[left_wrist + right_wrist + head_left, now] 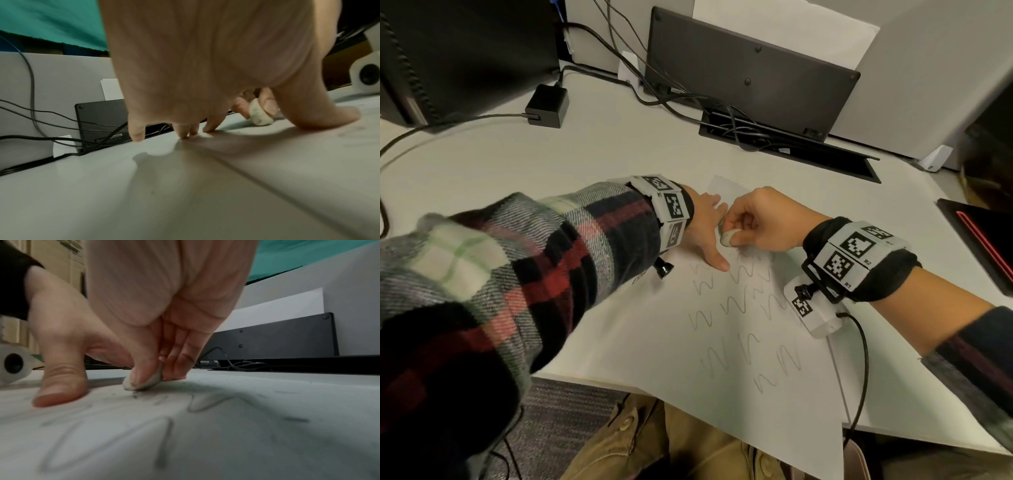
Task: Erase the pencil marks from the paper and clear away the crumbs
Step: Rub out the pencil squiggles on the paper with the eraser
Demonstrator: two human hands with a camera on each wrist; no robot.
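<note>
right hand (pixel 164 321) pinches eraser (pixel 144 382) onto paper (pixel 205 443); head view alone shows left hand (pixel 705 226) splayed flat.

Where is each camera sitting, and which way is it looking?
Head: up high, looking down at the paper, both hands and plaid sleeves.
Left wrist: low behind the left hand, facing its fingertips pressed down.
Right wrist: low behind the right hand, facing the pencil marks.
All three share the eraser, pinched by the right hand.
</note>
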